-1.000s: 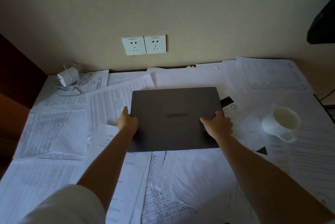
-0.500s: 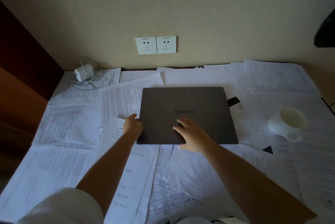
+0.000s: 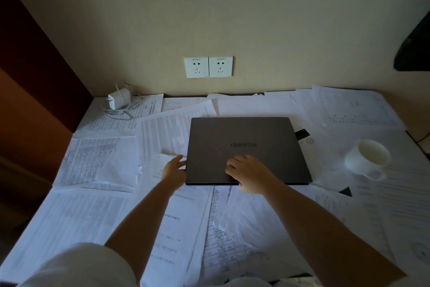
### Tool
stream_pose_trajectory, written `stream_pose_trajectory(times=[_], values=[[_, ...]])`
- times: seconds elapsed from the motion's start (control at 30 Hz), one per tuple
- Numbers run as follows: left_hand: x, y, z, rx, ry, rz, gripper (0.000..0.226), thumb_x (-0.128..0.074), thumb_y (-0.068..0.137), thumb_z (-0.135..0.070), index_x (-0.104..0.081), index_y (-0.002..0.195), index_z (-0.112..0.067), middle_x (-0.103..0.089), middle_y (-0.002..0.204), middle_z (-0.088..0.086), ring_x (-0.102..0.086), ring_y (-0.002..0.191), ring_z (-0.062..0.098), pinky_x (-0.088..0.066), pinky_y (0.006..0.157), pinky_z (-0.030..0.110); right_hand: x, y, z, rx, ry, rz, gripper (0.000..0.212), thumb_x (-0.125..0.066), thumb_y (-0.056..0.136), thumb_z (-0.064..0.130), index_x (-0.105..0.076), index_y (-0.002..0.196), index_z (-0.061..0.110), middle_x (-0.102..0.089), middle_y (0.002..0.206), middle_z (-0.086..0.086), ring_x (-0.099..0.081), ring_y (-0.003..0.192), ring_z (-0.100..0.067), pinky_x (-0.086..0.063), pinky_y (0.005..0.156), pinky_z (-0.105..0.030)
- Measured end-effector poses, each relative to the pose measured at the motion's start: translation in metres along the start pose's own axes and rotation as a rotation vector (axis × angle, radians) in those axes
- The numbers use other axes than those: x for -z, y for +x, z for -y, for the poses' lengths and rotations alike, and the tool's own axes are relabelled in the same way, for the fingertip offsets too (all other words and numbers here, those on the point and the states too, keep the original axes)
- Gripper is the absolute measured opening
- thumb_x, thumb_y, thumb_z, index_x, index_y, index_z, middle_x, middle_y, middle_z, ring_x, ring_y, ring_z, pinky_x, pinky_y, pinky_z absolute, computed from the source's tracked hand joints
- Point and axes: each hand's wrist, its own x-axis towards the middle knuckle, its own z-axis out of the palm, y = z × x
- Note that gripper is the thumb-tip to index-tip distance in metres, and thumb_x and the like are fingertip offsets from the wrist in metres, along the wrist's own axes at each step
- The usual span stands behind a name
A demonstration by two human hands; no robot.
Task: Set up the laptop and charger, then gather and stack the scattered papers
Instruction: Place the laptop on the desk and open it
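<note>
Left hand set against the left edge of the closed laptop, near its front corner, fingers loosely extended along the side and thumb up by the lid's rim; no firm grip visible. Right hand laid flat on the lid near the front edge, fingers spread and relaxed, pressing down rather than clutching anything. Laptop lay shut in the middle of the counter, grey lid up, brand lettering upside down from the wearer's side, resting on top of several sheets. Papers scattered loose over nearly the whole surface, overlapping at odd angles, some tucked under the laptop, some crumpled near the front. Charger, a white block with its cable coiled around and beside it, sat at the far left corner on a sheet, close to the wall and well apart from the laptop. Double wall socket mounted above the back edge, nothing plugged in. White cup tilted on its side to the right of the laptop, mouth facing up and outward, handle toward the front. Light sleeve visible at the lower left.
</note>
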Motion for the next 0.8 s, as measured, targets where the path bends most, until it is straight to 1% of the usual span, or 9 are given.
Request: stream_pose_trajectory(times=[0.07, 0.17, 0.3, 0.4, 0.47, 0.57, 0.67, 0.73, 0.8], values=[[0.004, -0.004, 0.002, 0.021, -0.024, -0.011, 0.055, -0.052, 0.09, 0.01, -0.04, 0.142, -0.007, -0.06, 0.128, 0.012, -0.062, 0.106, 0.027, -0.055, 0.081, 0.036, 0.004, -0.003, 0.003, -0.038, 0.034, 0.002, 0.036, -0.054, 0.084, 0.005, -0.052, 0.119, 0.01, -0.054, 0.122, -0.007, -0.052, 0.109, -0.026, -0.044, 0.09, -0.036], [0.006, -0.007, 0.009, -0.009, 0.059, -0.038, 0.055, -0.069, 0.08, 0.005, -0.052, 0.132, -0.003, -0.068, 0.114, 0.013, -0.063, 0.089, 0.023, -0.054, 0.066, 0.027, 0.009, -0.005, 0.008, -0.083, 0.068, 0.026, 0.038, -0.049, 0.087, 0.003, -0.047, 0.124, 0.01, -0.055, 0.121, -0.009, -0.056, 0.104, -0.027, -0.048, 0.081, -0.037], [0.009, -0.005, 0.011, -0.072, 0.296, -0.009, 0.029, -0.084, 0.068, -0.019, -0.07, 0.093, -0.016, -0.073, 0.085, 0.006, -0.069, 0.077, 0.022, -0.057, 0.076, 0.032, 0.01, -0.004, 0.007, -0.094, 0.124, 0.034, 0.037, -0.05, 0.086, 0.004, -0.048, 0.123, 0.01, -0.059, 0.115, -0.01, -0.06, 0.098, -0.028, -0.052, 0.077, -0.04], [0.004, -0.002, 0.011, -0.103, 0.449, 0.025, 0.024, -0.079, 0.068, -0.038, -0.062, 0.07, -0.022, -0.072, 0.068, 0.004, -0.07, 0.07, 0.021, -0.057, 0.073, 0.032, 0.013, -0.004, 0.006, -0.118, 0.12, 0.032, 0.03, -0.048, 0.089, 0.008, -0.051, 0.118, 0.01, -0.061, 0.111, -0.009, -0.061, 0.095, -0.026, -0.052, 0.074, -0.035], [0.002, -0.001, 0.012, -0.114, 0.527, 0.034, 0.036, -0.074, 0.068, -0.05, -0.064, 0.083, -0.02, -0.07, 0.07, 0.001, -0.067, 0.069, 0.02, -0.057, 0.07, 0.032, 0.019, -0.005, 0.004, -0.129, 0.082, 0.043, 0.028, -0.047, 0.09, 0.01, -0.052, 0.117, 0.008, -0.061, 0.109, -0.008, -0.061, 0.092, -0.024, -0.05, 0.071, -0.033], [0.003, 0.0, 0.008, -0.094, 0.686, 0.031, 0.061, -0.072, 0.069, -0.058, -0.058, 0.112, -0.017, -0.067, 0.1, 0.004, -0.063, 0.09, 0.022, -0.053, 0.073, 0.032, 0.026, -0.007, -0.004, -0.121, 0.011, -0.013, 0.022, -0.05, 0.086, 0.009, -0.059, 0.107, 0.006, -0.064, 0.094, -0.008, -0.063, 0.076, -0.023, -0.046, 0.06, -0.029], [0.003, 0.003, -0.001, -0.084, 0.892, -0.003, 0.093, -0.075, 0.064, -0.063, -0.036, 0.139, -0.022, -0.044, 0.134, 0.007, -0.047, 0.123, 0.028, -0.05, 0.09, 0.04, 0.033, -0.007, -0.016, -0.12, 0.016, -0.207, 0.01, -0.057, 0.07, 0.007, -0.065, 0.075, 0.008, -0.06, 0.059, -0.004, -0.054, 0.043, -0.018, -0.041, 0.038, -0.022], [0.002, 0.003, -0.01, -0.17, 1.038, 0.002, 0.104, -0.075, 0.064, -0.062, -0.023, 0.146, -0.026, -0.029, 0.144, 0.007, -0.033, 0.134, 0.03, -0.046, 0.098, 0.043, 0.043, -0.006, -0.027, -0.127, -0.001, -0.381, 0.017, -0.048, 0.07, 0.011, -0.064, 0.066, 0.011, -0.054, 0.05, -0.002, -0.049, 0.036, -0.019, -0.041, 0.034, -0.021], [0.001, 0.007, -0.019, -0.3, 1.18, 0.043, 0.111, -0.074, 0.066, -0.062, -0.013, 0.15, -0.024, -0.019, 0.151, 0.008, -0.023, 0.14, 0.03, -0.039, 0.106, 0.044, 0.057, -0.004, -0.042, -0.146, -0.078, -0.523, 0.014, -0.057, 0.075, 0.012, -0.064, 0.062, 0.011, -0.054, 0.05, -0.002, -0.051, 0.038, -0.02, -0.042, 0.036, -0.021]])
